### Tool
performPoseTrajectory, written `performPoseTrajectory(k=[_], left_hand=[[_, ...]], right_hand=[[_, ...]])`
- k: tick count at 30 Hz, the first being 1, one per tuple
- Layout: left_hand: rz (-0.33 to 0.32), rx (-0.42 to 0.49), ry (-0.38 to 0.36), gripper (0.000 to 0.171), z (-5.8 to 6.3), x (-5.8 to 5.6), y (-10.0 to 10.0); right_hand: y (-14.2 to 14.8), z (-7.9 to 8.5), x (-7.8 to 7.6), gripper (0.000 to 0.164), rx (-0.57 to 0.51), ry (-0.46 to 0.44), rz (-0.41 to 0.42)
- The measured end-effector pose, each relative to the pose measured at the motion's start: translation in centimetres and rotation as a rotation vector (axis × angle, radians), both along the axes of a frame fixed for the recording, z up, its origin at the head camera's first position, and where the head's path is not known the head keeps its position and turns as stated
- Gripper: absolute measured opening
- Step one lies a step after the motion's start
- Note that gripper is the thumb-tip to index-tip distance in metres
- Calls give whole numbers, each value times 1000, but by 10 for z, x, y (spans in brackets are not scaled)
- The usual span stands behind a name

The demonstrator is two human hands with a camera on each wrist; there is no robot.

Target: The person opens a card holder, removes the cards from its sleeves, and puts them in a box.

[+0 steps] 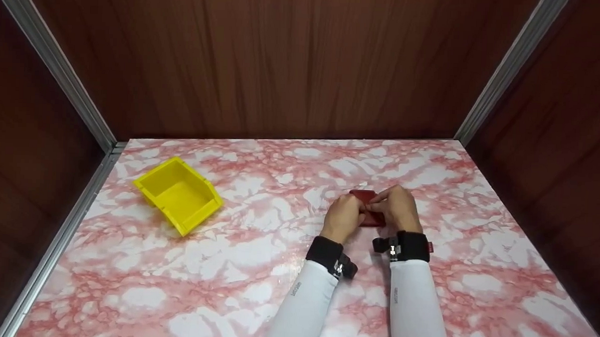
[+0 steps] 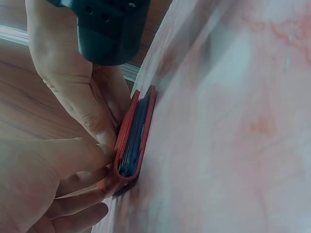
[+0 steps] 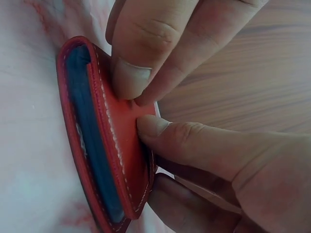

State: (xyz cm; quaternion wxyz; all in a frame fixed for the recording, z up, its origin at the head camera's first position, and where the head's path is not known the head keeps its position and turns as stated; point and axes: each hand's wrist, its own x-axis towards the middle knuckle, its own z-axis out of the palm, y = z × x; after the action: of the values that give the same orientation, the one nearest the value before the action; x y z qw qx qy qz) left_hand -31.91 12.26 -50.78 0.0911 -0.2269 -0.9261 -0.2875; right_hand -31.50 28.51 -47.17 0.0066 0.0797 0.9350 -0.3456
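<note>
A small red leather wallet lies folded on the table, under both hands. White stitching runs along its cover in the right wrist view, and a dark blue inside shows between the red leather sides. My left hand pinches the wallet at its left side with thumb and curled fingers. From the right, my right hand also pinches it, thumb against the cover. The two thumbs almost meet on the leather. Fingers partly hide the middle of the cover. In the left wrist view, the wallet is seen edge-on, slightly agape.
A yellow open-fronted bin stands at the left of the table. The tabletop has a red and white marbled pattern. Brown wood-look panels with metal corner posts enclose the back and sides.
</note>
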Motion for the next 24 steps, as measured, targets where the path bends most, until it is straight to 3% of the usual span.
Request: performPoseTrajectory(k=[3, 5, 6, 10, 14, 16, 18, 19, 23, 24], left_hand=[[12, -7, -8, 4, -2, -2, -7], [32, -8, 23, 2, -19, -12, -7], [26, -1, -5, 3, -12, -8, -13], [54, 23, 6, 6, -38, -24, -20], [51, 47, -43, 6, -27, -17, -39], [37, 29, -69, 8, -14, -8, -49], [29, 18, -63, 9, -15, -8, -59], [24, 15, -46, 10, -21, -11, -64], [27, -7, -53, 7, -13, -5, -85], [19, -1, -80, 6, -4, 1, -92]], right_hand=[[-7, -2, -2, 13, 20, 23, 21], [-11, -3, -2, 12, 35, 37, 32], [-14, -3, -3, 12, 44, 44, 38], [-25, -5, -5, 14, 78, 76, 90], [-38, -6, -7, 14, 84, 107, 152], [-44, -7, -8, 12, 78, 121, 185], [-50, -7, -8, 10, 74, 126, 218], [-53, -7, -7, 9, 74, 126, 234], [-68, -6, -7, 9, 86, 133, 287], [-72, -5, -7, 8, 93, 141, 298]])
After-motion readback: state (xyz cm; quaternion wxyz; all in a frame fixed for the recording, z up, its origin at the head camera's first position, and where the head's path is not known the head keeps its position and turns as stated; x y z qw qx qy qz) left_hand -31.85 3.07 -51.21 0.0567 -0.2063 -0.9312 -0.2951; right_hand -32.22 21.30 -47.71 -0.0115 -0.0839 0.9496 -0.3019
